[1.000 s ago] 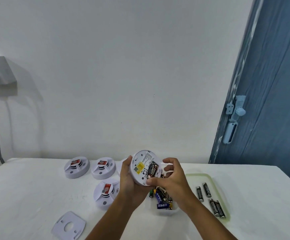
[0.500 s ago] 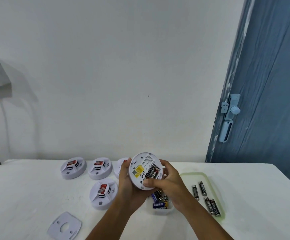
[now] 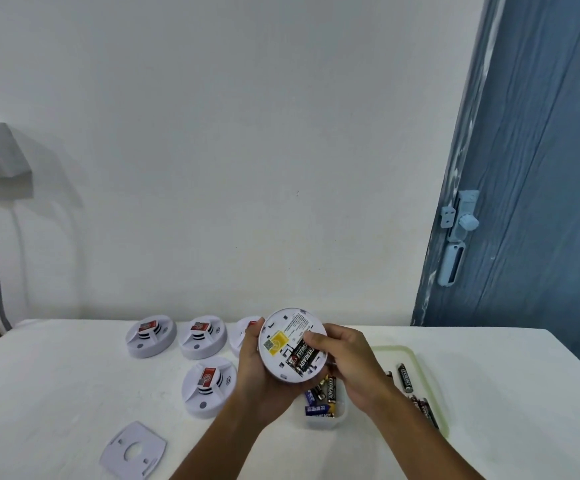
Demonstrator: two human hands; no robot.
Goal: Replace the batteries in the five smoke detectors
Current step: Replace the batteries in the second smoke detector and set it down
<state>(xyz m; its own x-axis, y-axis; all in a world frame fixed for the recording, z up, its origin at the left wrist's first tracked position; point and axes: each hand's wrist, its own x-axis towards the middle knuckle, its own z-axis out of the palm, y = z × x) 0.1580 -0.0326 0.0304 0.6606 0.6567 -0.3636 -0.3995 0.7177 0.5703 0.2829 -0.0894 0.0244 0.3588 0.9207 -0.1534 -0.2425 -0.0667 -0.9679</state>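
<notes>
Above the battery tub (image 3: 319, 419), the smoke detector (image 3: 292, 344) faces back-side up, batteries (image 3: 302, 355) lying diagonally; left hand (image 3: 257, 372) cups it, right hand (image 3: 347, 362) fingertips press the batteries.

White smoke detector (image 3: 290, 344) underside with a yellow sticker (image 3: 277, 342); its batteries (image 3: 303, 355) are black with white lettering. 4 white detectors (image 3: 209, 386) at left carry red labels. Pale green tray (image 3: 416, 362) right; blue door (image 3: 541, 202) far right.

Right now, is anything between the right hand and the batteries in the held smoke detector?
Nothing visible: the right hand already has its fingertips on the batteries in the smoke detector, held by the left hand.
</notes>
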